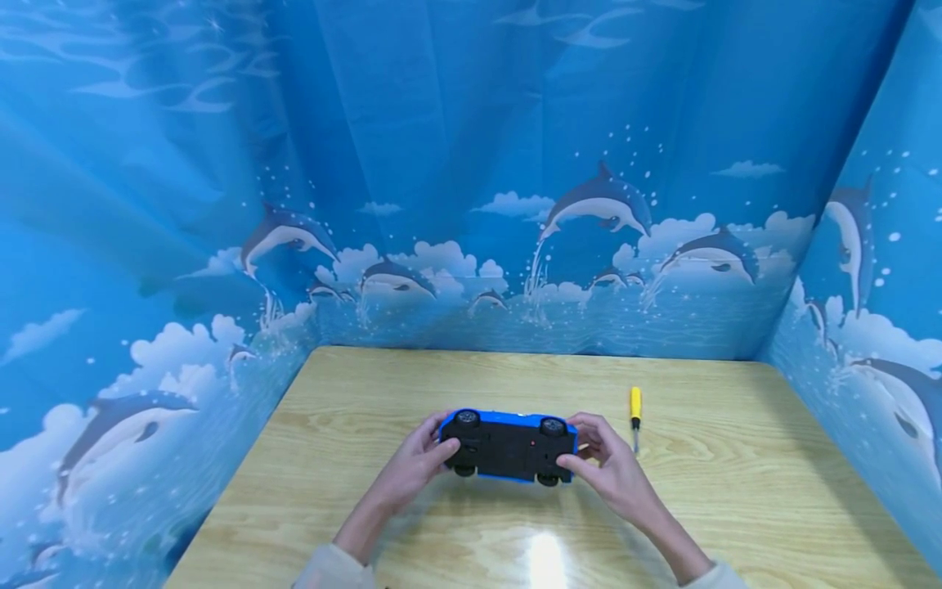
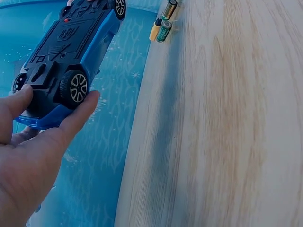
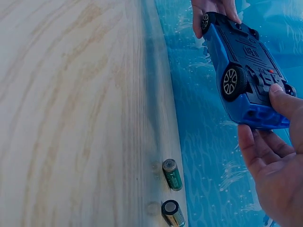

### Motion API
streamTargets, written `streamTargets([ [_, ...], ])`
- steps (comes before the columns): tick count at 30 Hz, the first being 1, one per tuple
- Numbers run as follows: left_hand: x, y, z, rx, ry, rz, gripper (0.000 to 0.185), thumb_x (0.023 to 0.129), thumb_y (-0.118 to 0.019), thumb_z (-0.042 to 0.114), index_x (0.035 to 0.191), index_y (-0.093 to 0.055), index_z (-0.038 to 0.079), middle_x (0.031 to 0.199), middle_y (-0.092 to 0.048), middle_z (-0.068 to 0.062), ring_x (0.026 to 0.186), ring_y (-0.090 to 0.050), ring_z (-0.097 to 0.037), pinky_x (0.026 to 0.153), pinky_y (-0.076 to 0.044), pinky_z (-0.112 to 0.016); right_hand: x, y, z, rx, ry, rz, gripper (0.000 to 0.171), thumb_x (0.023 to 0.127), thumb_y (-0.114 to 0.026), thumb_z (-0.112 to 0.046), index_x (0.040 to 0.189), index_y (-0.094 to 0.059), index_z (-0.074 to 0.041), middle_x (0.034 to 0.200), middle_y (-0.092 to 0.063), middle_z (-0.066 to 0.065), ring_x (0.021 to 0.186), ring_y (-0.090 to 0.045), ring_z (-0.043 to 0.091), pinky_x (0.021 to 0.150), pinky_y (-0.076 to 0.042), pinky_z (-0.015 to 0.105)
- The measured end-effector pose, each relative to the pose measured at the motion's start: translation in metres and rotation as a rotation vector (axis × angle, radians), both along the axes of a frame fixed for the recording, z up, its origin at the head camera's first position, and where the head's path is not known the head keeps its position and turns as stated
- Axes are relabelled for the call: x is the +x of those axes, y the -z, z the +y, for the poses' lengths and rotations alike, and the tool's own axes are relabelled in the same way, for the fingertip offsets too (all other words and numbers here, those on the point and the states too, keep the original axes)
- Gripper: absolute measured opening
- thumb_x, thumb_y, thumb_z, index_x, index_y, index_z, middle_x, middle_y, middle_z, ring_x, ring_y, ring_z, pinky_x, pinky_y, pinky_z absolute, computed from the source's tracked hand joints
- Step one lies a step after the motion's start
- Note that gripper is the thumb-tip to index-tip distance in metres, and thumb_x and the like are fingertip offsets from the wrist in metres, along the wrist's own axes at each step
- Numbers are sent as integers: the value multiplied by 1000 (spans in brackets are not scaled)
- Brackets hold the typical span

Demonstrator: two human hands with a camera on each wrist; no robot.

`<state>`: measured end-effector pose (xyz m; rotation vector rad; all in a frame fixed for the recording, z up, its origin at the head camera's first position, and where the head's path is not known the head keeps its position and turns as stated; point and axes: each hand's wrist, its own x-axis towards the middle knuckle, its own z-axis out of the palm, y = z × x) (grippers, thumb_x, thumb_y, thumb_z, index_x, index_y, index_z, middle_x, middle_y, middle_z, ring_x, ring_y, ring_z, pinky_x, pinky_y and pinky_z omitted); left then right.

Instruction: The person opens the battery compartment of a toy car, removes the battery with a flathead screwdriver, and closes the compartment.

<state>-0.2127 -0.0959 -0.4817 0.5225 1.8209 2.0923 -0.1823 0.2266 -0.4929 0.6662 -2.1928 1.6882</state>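
Note:
A blue toy car (image 1: pixel 508 446) is held up over the table with its black underside turned toward the head camera. Its wheels and a small red dot on the base show. My left hand (image 1: pixel 414 466) grips one end, thumb on the underside and fingers along the body. At the other end my right hand (image 1: pixel 614 470) holds it the same way, its thumb (image 3: pixel 284 99) pressed on the base near the red dot. The car's top side is hidden.
On the wooden table (image 1: pixel 331 433) a screwdriver (image 1: pixel 636 405) with a yellow handle lies right of the car. Two green batteries, one upper battery (image 3: pixel 172 175) and one lower battery (image 3: pixel 173 213), lie near the far edge. A blue dolphin-print curtain (image 1: pixel 456 164) surrounds the table.

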Motion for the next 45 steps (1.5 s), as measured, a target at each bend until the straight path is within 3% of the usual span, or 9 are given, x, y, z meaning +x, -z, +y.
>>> streamTargets([
  [13, 0, 0, -2, -63, -21, -27, 54, 106, -56, 13, 151, -38, -10, 139, -58, -28, 124, -63, -32, 105, -55, -40, 1, 3, 0, -23, 1, 13, 49, 81, -78, 13, 125, -57, 3, 99, -72, 9, 91, -66, 8, 76, -62, 21],
  [45, -1, 2, -2, -88, -17, -12, 50, 106, -57, 14, 148, -43, -11, 134, -61, -28, 119, -65, -36, 101, -58, -43, 2, 7, -2, 4, 49, 2, 49, 80, -80, 11, 123, -59, 2, 100, -71, 9, 92, -66, 7, 78, -62, 22],
])
